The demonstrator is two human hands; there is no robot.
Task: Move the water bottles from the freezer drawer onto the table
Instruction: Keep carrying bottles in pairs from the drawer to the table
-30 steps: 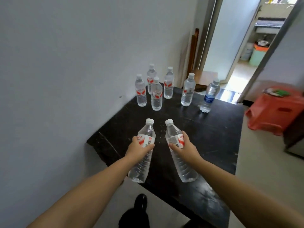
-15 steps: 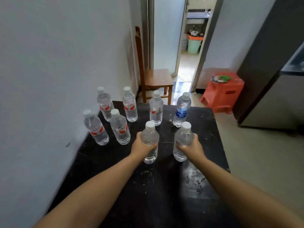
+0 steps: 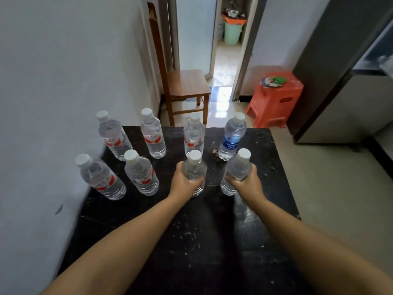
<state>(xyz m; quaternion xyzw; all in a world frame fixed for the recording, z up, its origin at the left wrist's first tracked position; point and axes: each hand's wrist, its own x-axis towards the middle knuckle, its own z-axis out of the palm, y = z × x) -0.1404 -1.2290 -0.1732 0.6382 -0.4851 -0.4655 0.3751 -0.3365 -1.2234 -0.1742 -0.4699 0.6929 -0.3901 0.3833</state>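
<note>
Now both bottles you carry stand upright on the scuffed black desk (image 3: 212, 241), bases down, in front of the six already parked there. Your left hand (image 3: 187, 182) curls round the middle of the clear plastic bottle with a white cap (image 3: 194, 169); your right hand (image 3: 244, 183) curls round the second clear white-capped bottle (image 3: 237, 168) just beside it. A second ago you held the pair tilted in the air over the near edge of the desk; half a second ago they were coming down, and since then they have settled a little nearer the back row. That row is close: the red-labelled clear bottle (image 3: 194, 136) is just behind the left one, the blue-labelled clear bottle (image 3: 231, 137) just behind the right. By my reading, this pair is delivered once you let go, so the desk holds eight. The tall dark fridge (image 3: 340, 81) stands at your right; its freezer drawer is out of view, so I cannot tell whether more bottles wait.
</note>
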